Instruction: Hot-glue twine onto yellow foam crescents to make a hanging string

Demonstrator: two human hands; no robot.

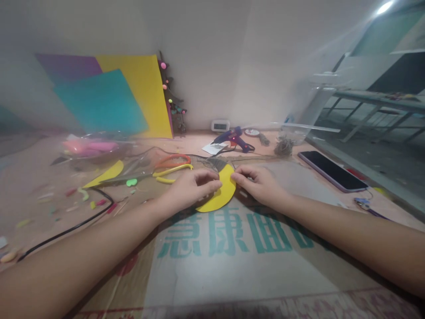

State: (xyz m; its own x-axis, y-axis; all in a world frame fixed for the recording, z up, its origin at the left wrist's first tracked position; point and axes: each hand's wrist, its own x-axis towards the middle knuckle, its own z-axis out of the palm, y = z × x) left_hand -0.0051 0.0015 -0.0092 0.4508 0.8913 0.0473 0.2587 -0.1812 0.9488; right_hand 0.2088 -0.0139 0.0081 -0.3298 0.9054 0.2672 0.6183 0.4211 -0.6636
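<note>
A yellow crescent-shaped piece point(222, 195) is held just above the table between my two hands. My left hand point(202, 184) pinches its inner edge with thumb and fingers. On the other side, the thumb and fingertips of my right hand point(250, 179) grip its outer right edge. A dark grey patch shows behind the crescent's upper end; what it is cannot be made out. Scissors with yellow handles point(172, 171) lie just left of my left hand, beside an orange handle loop point(174, 160).
A glue gun point(236, 141) on its stand and a small white clock point(221, 126) are at the back. A phone point(332, 171) lies right. Coloured sheets point(99, 106) lean on the wall. Scraps, a black cable point(79, 225) and another yellow piece point(106, 174) lie left.
</note>
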